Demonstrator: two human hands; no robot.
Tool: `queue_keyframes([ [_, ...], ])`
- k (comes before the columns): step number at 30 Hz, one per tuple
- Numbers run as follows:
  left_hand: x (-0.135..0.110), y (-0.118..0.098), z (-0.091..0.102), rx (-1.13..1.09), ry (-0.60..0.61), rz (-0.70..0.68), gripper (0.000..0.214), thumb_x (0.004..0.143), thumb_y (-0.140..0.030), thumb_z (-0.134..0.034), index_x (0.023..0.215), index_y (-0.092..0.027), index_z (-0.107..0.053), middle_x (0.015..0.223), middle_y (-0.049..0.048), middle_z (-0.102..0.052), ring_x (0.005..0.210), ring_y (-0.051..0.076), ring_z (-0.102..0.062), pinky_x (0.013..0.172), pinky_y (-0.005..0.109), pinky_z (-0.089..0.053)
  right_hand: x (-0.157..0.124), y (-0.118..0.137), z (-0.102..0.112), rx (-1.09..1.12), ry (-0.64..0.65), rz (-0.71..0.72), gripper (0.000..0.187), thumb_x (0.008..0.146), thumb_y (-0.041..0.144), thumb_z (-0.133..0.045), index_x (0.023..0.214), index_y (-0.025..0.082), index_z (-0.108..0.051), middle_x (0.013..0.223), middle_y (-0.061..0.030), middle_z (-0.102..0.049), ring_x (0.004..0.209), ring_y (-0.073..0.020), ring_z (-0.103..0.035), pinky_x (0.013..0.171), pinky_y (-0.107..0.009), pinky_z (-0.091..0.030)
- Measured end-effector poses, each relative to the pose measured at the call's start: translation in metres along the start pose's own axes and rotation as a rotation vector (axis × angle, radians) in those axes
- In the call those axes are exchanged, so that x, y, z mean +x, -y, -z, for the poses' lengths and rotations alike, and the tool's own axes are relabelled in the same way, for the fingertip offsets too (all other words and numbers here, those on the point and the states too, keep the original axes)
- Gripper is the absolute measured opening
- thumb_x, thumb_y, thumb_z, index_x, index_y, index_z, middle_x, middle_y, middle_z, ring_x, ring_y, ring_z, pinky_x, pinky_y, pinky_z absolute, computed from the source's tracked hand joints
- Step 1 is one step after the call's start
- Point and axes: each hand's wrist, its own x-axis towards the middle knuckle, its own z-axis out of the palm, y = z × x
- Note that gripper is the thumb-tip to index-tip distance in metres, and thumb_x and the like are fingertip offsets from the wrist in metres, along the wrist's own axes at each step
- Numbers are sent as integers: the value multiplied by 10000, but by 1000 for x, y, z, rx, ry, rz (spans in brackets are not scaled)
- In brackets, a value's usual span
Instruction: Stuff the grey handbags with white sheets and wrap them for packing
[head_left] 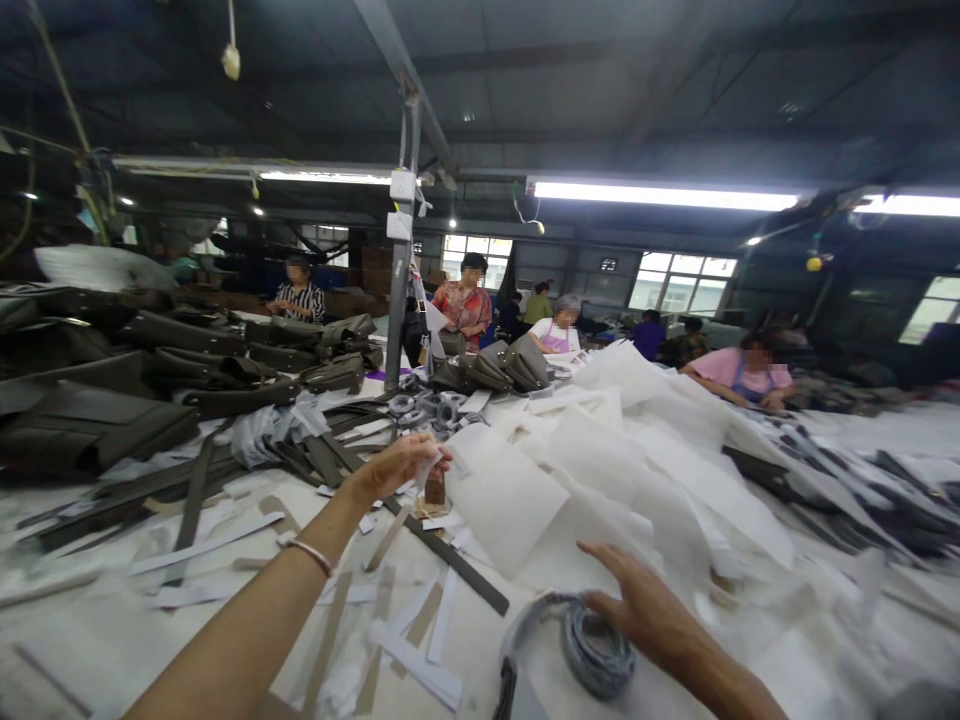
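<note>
My left hand [401, 462] reaches forward over the table, its fingers pinched around a small white piece just above a little brown bottle [433, 490]. A thin bracelet circles that wrist. My right hand [637, 600] rests near the front, fingers curled over a grey coiled roll of cord or tape [592, 650]. A large pile of white fabric sheets [570, 480] lies between and beyond both hands. White and tan strips [405, 620] and dark straps [450, 560] are scattered under my left arm.
Dark olive bags [97, 390] are stacked at the left, more bags [495, 370] at the centre back. Several people work along the far side of the table. A metal post [401, 260] stands mid-table. Dark straps [862, 490] lie at the right.
</note>
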Motion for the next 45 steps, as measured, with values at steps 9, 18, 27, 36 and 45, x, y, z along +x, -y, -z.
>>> queue_keyframes([
  [9, -45, 3, -87, -251, 422, -30, 259, 638, -307, -744, 722, -179, -535, 785, 34, -610, 715, 170, -590, 722, 305, -445, -12, 95, 24, 819, -60, -72, 428, 773, 462, -699, 1104, 192, -727, 972, -67, -749, 790, -199, -652, 735, -331, -520],
  [18, -45, 19, -143, -408, 509, 10, 232, 673, -282, -717, 721, -183, -513, 786, 44, -657, 689, 147, -608, 652, 250, -424, -35, 103, 29, 1268, 5, -60, 455, 835, 602, -653, 828, 159, -757, 877, -75, -732, 774, -166, -620, 733, -284, -460],
  [27, -34, 39, -159, -573, 527, 56, 140, 740, -175, -692, 825, -160, -582, 1099, 129, -710, 931, 231, -702, 786, 310, -501, -40, 95, 17, 1357, 5, -145, 500, 695, 532, -816, 1053, 192, -734, 988, -54, -738, 716, -132, -610, 564, -218, -434],
  [36, -26, 58, -167, -563, 574, 63, 117, 783, -184, -677, 849, -154, -586, 1153, 145, -692, 979, 226, -688, 789, 289, -491, -41, 75, 7, 1419, -109, -333, 422, 671, 522, -837, 730, 151, -644, 607, 16, -642, 502, -87, -505, 503, -220, -354],
  [45, -22, 63, -174, -520, 531, 29, 217, 759, -295, -704, 748, -175, -524, 734, 12, -634, 642, 136, -612, 672, 254, -467, -49, 61, 15, 1511, -144, -326, 375, 646, 437, -868, 757, 141, -666, 662, 24, -618, 602, -82, -497, 581, -206, -363],
])
